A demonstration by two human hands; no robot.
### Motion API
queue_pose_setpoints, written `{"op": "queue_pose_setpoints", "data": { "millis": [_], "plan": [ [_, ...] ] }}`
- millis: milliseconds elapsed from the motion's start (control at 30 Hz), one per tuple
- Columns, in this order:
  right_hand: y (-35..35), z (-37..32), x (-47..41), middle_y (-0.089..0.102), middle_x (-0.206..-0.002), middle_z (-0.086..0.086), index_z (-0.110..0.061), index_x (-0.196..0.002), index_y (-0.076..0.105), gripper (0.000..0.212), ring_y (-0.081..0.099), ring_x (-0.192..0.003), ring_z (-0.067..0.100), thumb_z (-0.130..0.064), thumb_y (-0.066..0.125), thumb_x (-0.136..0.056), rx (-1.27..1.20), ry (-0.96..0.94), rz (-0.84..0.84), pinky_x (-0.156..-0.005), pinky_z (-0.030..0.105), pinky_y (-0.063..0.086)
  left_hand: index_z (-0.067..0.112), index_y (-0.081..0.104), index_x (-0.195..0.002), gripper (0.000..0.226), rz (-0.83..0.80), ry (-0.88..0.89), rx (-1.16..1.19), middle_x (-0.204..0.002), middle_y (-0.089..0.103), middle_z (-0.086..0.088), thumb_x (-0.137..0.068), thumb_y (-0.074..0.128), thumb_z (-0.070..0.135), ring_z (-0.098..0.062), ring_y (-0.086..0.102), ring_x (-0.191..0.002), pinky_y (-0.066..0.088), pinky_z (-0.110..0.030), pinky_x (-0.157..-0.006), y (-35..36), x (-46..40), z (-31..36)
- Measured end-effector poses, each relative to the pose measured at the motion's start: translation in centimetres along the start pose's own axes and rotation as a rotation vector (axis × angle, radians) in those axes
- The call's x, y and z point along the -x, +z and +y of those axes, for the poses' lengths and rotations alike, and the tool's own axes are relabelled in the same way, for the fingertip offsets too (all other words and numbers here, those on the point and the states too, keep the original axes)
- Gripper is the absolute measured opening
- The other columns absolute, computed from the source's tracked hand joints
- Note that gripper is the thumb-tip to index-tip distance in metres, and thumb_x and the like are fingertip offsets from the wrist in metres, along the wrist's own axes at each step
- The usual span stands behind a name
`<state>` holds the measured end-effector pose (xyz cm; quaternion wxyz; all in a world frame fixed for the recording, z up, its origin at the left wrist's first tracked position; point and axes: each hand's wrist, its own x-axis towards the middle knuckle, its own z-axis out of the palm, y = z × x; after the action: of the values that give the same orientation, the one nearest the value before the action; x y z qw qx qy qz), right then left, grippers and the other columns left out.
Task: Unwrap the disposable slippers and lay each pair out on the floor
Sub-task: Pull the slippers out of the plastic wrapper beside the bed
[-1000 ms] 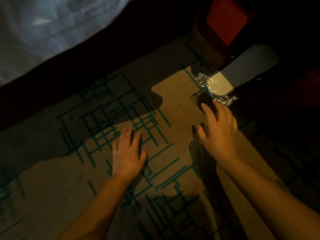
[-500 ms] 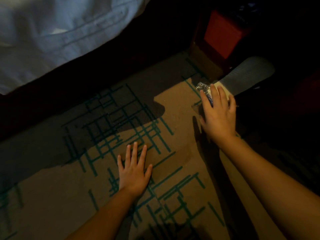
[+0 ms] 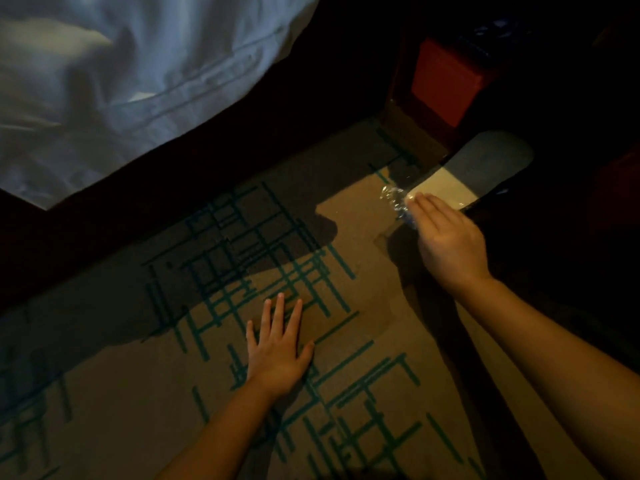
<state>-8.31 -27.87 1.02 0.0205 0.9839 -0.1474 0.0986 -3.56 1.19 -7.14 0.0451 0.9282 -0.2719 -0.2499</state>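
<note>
a patterned carpet [image 3: 346, 393] fills the floor, with white bedding [image 3: 121, 81] at the upper left and a red box [image 3: 446, 77] in the dark upper right. the wrapped slippers [image 3: 478, 168] lie flat at the carpet's far right edge, just below the box, half in shadow. the right hand [image 3: 446, 244] rests its fingertips on the near end, fingers fairly straight, not clearly gripping. the left hand [image 3: 277, 355] lies spread flat on the carpet, holding nothing. the pack looks light, thin and bendy; its crinkled film [image 3: 393, 199] is likely slippery, so pinching that bunched end seems best.
</note>
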Motion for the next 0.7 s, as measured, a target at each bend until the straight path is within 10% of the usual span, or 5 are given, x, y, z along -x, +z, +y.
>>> {"op": "queue_pose_setpoints", "data": {
  "millis": [133,300,500,700],
  "plan": [
    [0.1,-2.9,2.9,0.064,-0.122,0.018,-0.001,-0.122,0.057,0.042,0.061,-0.114,0.028,-0.005,0.06,-0.08,-0.14,-0.18,0.13,-0.095,0.039,0.047,0.025,0.038,-0.138,0.077,0.039,-0.076,0.465,-0.152,0.022,0.006,-0.072,0.028,0.065,-0.019,0.014,-0.144,0.017,-0.042,-0.117,-1.9,0.6,1.1],
    [1.2,-8.6,8.0,0.064,-0.122,0.013,-0.004,-0.118,0.063,0.037,0.061,-0.114,0.024,-0.008,0.056,-0.082,-0.359,-0.393,0.143,-0.093,0.033,0.051,0.025,0.058,-0.099,0.018,-0.228,-0.41,1.702,-0.102,0.064,-0.006,-0.093,0.042,0.028,-0.019,0.06,-0.094,0.048,-0.032,-0.081,-5.6,2.5,4.1],
    [2.1,-11.9,12.3,0.05,-0.14,0.0,-0.021,-0.134,0.043,0.058,0.044,-0.131,0.016,-0.044,0.052,-0.081,-0.35,-0.484,-0.284,-0.103,0.038,0.042,0.015,0.055,-0.112,0.029,-0.135,-0.527,1.611,-0.094,0.062,-0.009,-0.086,0.055,0.002,-0.016,0.062,-0.078,0.057,-0.018,-0.056,-4.6,4.7,2.8],
    [-0.9,-12.7,9.9,0.032,-0.14,-0.009,-0.035,-0.13,0.043,0.052,0.033,-0.125,0.009,-0.024,0.063,-0.083,-1.048,0.449,-0.244,-0.094,0.026,0.037,0.014,0.057,-0.114,0.031,-0.062,-0.547,1.789,-0.106,0.065,-0.011,-0.086,0.054,0.002,-0.019,0.066,-0.09,0.06,-0.024,-0.063,-5.0,6.8,0.1]
  ]
}}
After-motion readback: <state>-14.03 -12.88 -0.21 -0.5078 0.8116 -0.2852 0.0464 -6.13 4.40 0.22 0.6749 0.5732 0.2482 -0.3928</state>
